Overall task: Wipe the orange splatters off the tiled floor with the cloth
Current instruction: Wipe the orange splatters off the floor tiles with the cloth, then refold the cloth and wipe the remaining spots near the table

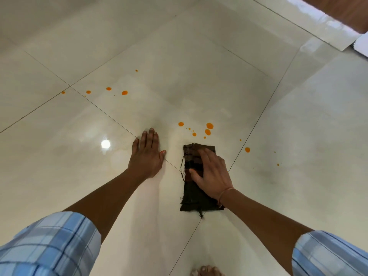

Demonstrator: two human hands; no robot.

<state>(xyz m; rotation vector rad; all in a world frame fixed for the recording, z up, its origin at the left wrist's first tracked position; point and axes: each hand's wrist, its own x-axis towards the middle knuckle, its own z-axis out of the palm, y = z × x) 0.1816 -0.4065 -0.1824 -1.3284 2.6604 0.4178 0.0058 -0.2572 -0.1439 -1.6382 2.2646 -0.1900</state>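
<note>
A dark brown folded cloth (194, 198) lies flat on the glossy white tiled floor (199, 76). My right hand (212, 176) presses down on the cloth's upper half, fingers spread. My left hand (147, 154) rests flat on the bare tile to the left of the cloth, holding nothing. A cluster of orange splatters (208, 129) sits just beyond the cloth's far edge. More orange drops (247, 149) lie to the right. A farther row of orange drops (124, 92) runs across the upper left.
Dark grout lines (99, 109) cross the floor diagonally. A wooden surface (342, 10) with a white strip below it fills the top right corner. My toes (207, 270) show at the bottom edge. A bright light reflection (105, 144) lies left of my left hand.
</note>
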